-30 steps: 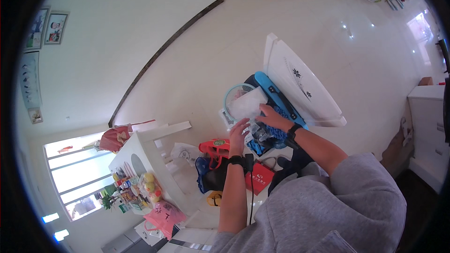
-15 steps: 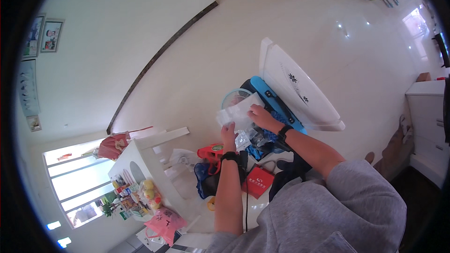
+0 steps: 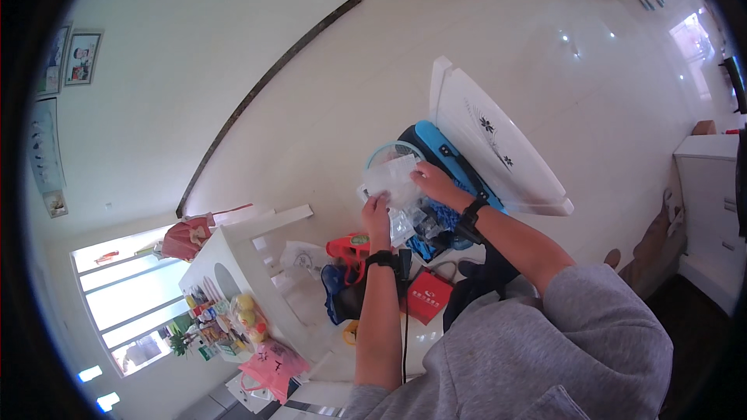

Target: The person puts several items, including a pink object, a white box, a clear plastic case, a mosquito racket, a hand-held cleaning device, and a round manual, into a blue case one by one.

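Between my hands is a translucent white plastic bag or sheet (image 3: 387,183), held up above a pile of things on the floor. My left hand (image 3: 377,211) pinches its near left edge. My right hand (image 3: 428,177), fingers closed, grips the right side. Behind the plastic, a round thing with a pale teal rim (image 3: 383,148) partly shows. Clear plastic packets (image 3: 401,227) lie just below my hands, beside dark and blue items. A bright blue case (image 3: 450,157) with black latches lies close to the right hand's far side.
A white panel with a black flower pattern (image 3: 498,140) stands beyond the case. Nearer me are a red paper bag (image 3: 430,295), a red item (image 3: 348,246) and a blue-edged bag (image 3: 332,295). A crowded white table (image 3: 268,295) stands left; a white cabinet (image 3: 708,187) stands right.
The plastic has shifted slightly and looks more crumpled, uncovering more of the round teal rim. My left hand has moved slightly left and away from me; both hands keep their grip.
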{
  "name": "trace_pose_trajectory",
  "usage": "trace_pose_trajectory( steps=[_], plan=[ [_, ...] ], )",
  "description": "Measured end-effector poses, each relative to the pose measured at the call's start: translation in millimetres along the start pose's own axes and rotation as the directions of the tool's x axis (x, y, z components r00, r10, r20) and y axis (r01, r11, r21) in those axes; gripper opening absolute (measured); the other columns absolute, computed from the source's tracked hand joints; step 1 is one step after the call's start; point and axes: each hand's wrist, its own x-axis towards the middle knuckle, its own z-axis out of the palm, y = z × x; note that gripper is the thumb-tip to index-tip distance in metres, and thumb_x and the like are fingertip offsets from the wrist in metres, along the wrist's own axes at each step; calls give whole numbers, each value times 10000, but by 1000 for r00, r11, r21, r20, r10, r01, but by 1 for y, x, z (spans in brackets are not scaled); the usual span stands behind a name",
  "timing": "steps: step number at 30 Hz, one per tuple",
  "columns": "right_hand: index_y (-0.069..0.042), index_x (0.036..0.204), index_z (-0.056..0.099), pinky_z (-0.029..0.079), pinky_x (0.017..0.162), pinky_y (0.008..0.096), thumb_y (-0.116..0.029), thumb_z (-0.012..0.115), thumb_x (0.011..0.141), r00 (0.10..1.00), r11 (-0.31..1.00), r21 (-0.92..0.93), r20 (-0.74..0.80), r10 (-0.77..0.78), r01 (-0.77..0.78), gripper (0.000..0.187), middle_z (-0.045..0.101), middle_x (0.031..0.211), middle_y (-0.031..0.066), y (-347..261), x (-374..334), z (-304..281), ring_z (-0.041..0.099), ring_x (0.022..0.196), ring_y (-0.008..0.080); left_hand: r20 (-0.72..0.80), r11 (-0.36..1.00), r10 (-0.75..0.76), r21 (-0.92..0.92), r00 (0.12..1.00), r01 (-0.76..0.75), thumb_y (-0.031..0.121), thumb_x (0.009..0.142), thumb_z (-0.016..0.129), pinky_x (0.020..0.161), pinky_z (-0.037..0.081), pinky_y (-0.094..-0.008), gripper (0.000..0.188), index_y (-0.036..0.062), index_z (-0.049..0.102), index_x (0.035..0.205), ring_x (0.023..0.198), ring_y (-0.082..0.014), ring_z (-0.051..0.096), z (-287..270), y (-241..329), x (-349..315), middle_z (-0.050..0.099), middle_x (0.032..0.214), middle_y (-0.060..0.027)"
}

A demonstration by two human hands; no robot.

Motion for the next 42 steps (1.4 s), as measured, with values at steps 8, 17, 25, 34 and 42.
trace_pose_trajectory(
  steps=[8,17,25,34,42],
  plan=[
    [2,1027,538,466,809,447,-226,552,885,983,963,-269,-180,-37,-13,269,569,1000,207,9,-5,4,566,943,408,77,999,21,41,997,-25,135,909,527,739,485,-264,259,7,658,1092,897,-122,605,12,-16,2,665,985,-37],
    [-15,1220,476,472,783,392,-162,594,860,973,989,-144,-225,-49,16,406,555,992,162,39,-26,-5,573,894,333,77,996,-27,-87,997,33,71,898,499,796,484,-296,377,-7,523,1267,1032,-207,610,-4,-36,-24,593,1232,-102],
    [-32,1152,495,468,718,357,-128,583,840,990,984,-117,-65,127,-134,338,556,856,100,48,-68,-19,576,790,250,38,957,-131,-254,991,137,86,933,470,778,478,-281,318,19,538,1236,1024,-207,632,-9,-55,-90,645,1148,-99],
    [-42,1005,581,490,645,313,-95,560,869,900,944,-327,423,104,45,148,624,779,68,100,-143,-20,607,707,158,2,952,-243,-191,970,239,135,913,538,748,477,-262,255,-32,623,1085,794,-133,595,-16,-159,-233,662,880,-78],
    [-24,972,581,475,567,283,-82,520,850,663,902,-423,700,267,82,149,602,719,68,108,-211,2,587,626,147,-247,745,-525,-596,815,299,132,868,503,671,519,-284,294,-57,630,1054,747,-175,646,-15,-267,-428,685,846,-124]
  ],
)
